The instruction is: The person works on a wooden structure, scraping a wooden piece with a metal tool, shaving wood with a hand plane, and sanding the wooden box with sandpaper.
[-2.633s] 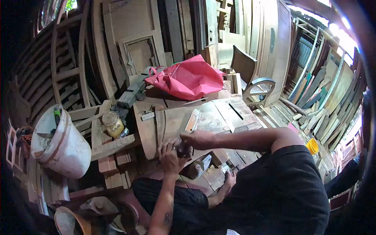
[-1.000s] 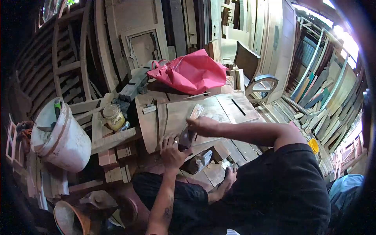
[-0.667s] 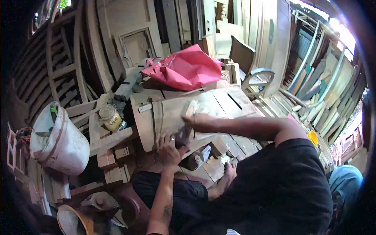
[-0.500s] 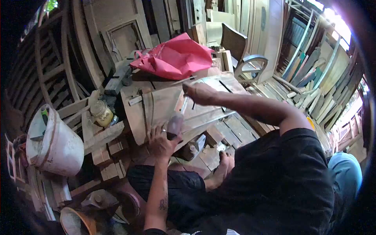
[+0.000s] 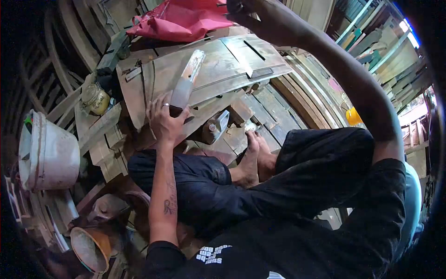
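Observation:
My left hand (image 5: 166,119) is closed round the dark lower end of a flat wooden strip (image 5: 183,88). The strip slants up and away over a wooden panel (image 5: 211,63), and its far end is whitish and worn. My right hand (image 5: 244,10) is raised at the top edge of the view, beyond the panel, beside a crumpled red sheet (image 5: 181,21). Its fingers are curled, and a thin dark tip sticks out from them; the rest of what they hold is hidden. A small flat dark piece (image 5: 262,73) lies at the panel's near right edge.
At the left stand a white bucket (image 5: 58,153) and a glass jar (image 5: 96,100). A plastic bottle (image 5: 214,129) is by my bare feet (image 5: 253,160). An orange-rimmed tub (image 5: 90,251) sits at lower left, and stacked boards (image 5: 302,102) run along the right.
My right hand has lifted from the strip's far end, up and away to the top edge. My left hand still holds the strip. The view has tilted down.

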The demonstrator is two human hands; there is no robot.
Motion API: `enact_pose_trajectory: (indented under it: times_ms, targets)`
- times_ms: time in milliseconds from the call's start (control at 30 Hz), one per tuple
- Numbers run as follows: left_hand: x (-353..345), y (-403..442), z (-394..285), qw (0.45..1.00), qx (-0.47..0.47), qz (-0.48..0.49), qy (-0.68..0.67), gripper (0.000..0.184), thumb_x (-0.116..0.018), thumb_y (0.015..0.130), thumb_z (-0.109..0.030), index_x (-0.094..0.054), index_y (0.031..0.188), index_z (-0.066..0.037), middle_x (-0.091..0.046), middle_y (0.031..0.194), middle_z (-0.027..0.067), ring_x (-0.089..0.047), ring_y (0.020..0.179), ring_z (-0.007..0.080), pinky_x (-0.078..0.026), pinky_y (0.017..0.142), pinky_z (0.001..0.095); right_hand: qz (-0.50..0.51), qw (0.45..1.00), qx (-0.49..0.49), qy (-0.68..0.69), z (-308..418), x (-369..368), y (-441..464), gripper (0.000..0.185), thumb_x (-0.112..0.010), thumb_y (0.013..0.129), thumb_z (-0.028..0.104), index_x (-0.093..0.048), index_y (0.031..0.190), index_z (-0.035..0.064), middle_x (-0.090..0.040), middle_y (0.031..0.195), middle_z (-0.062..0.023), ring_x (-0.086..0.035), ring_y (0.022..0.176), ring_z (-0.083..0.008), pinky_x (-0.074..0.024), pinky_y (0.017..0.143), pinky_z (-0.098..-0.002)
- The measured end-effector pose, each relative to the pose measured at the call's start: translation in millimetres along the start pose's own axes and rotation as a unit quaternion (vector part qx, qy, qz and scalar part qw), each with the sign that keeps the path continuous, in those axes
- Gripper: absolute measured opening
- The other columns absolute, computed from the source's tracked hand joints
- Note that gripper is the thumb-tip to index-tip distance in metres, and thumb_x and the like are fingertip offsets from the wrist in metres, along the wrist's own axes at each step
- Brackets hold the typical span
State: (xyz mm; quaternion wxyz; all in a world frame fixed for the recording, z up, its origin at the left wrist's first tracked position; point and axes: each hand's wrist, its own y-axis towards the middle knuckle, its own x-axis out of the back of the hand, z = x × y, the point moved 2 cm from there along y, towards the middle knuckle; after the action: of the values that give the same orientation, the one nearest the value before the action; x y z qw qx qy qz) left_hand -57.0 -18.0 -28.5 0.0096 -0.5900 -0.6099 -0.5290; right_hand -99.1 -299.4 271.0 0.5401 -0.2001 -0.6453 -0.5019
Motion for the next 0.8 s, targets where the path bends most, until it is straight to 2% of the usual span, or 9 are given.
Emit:
enact_pose_trajectory:
  times_ms: [100,200,233,267,333,367,467,567,800]
  targets:
    - [5,4,-6,1.000,0.013,-0.003,-0.028,0.065,-0.085,0.083,-0.040,-0.069,0.138,-0.011,-0.070,0.131,0.0208,-0.063,0.128,0.0369,-0.040,0.119,0.0534,-0.022,0.997,0.069,0.019,27,6,15,0.022,-0.063,0.108,0.020,-0.058,0.115,0.0000,-0.063,0.105,-0.0198,-0.069,0.098,-0.0348,-0.0566,0.084,-0.0441]
    - [-7,-3,5,0.999,0.011,-0.003,-0.039,0.066,-0.085,0.082,-0.032,-0.066,0.142,-0.012,-0.071,0.125,0.0197,-0.065,0.122,0.0386,-0.048,0.111,0.0508,0.008,0.995,0.084,0.054,53,5,32,0.024,-0.063,0.111,0.029,-0.062,0.122,0.0074,-0.058,0.129,-0.0161,-0.066,0.109,-0.0373,-0.0606,0.097,-0.0444]
    - [-3,-4,2,0.999,0.033,0.022,-0.019,0.064,-0.084,0.082,-0.027,-0.066,0.141,-0.011,-0.071,0.119,0.0183,-0.066,0.115,0.0403,-0.053,0.105,0.0482,-0.136,0.951,0.271,-0.062,67,2,41,0.023,-0.070,0.098,0.010,-0.065,0.119,0.0039,-0.066,0.111,-0.0159,-0.069,0.102,-0.0360,-0.0588,0.088,-0.0465]
    - [1,-2,-5,0.998,-0.004,-0.015,-0.057,0.051,-0.083,0.082,-0.026,-0.071,0.128,-0.009,-0.071,0.112,0.0164,-0.067,0.109,0.0388,-0.049,0.111,0.0517,-0.099,0.954,0.279,-0.050,71,7,32,0.013,-0.068,0.101,0.012,-0.067,0.112,0.0034,-0.064,0.108,-0.0152,-0.066,0.102,-0.0328,-0.0568,0.089,-0.0446]
    - [-4,-7,3,0.998,-0.050,-0.043,-0.001,0.046,-0.082,0.082,-0.025,-0.072,0.125,-0.010,-0.072,0.110,0.0150,-0.069,0.107,0.0363,-0.041,0.118,0.0570,-0.053,0.964,0.254,-0.058,84,14,26,0.019,-0.068,0.104,0.013,-0.070,0.119,0.0013,-0.064,0.114,-0.0156,-0.071,0.099,-0.0277,-0.0620,0.086,-0.0414]
    - [-8,-8,8,0.996,-0.067,-0.041,0.031,0.049,-0.081,0.082,-0.025,-0.072,0.128,-0.010,-0.073,0.110,0.0139,-0.069,0.108,0.0337,-0.035,0.122,0.0608,-0.065,0.960,0.270,-0.022,90,13,23,0.013,-0.068,0.101,0.014,-0.068,0.107,0.0018,-0.060,0.099,-0.0133,-0.066,0.097,-0.0307,-0.0574,0.086,-0.0442]
    - [-5,-9,5,0.995,-0.079,-0.047,0.036,0.052,-0.080,0.084,-0.024,-0.070,0.134,-0.013,-0.073,0.112,0.0133,-0.069,0.110,0.0335,-0.035,0.122,0.0592,-0.072,0.948,0.301,-0.072,101,21,2,0.015,-0.069,0.100,0.013,-0.070,0.111,0.0026,-0.059,0.099,-0.0131,-0.066,0.097,-0.0311,-0.0575,0.083,-0.0435]
    - [5,-1,-11,0.997,-0.063,-0.044,0.007,0.047,-0.079,0.087,-0.024,-0.072,0.133,-0.018,-0.074,0.112,0.0119,-0.069,0.112,0.0320,-0.035,0.121,0.0570,-0.026,0.981,0.183,-0.050,101,27,-27,0.034,-0.076,0.096,0.008,-0.071,0.129,0.0068,-0.062,0.117,-0.0116,-0.072,0.097,-0.0281,-0.0633,0.082,-0.0407]
    - [-5,8,-20,0.998,-0.013,-0.061,-0.011,0.033,-0.078,0.093,-0.035,-0.080,0.114,-0.009,-0.079,0.105,0.0131,-0.071,0.102,0.0350,-0.035,0.117,0.0528,-0.130,0.984,0.103,0.071,36,-29,-31,0.023,-0.076,0.098,0.009,-0.077,0.121,0.0085,-0.068,0.116,-0.0124,-0.072,0.103,-0.0321,-0.0601,0.090,-0.0433]
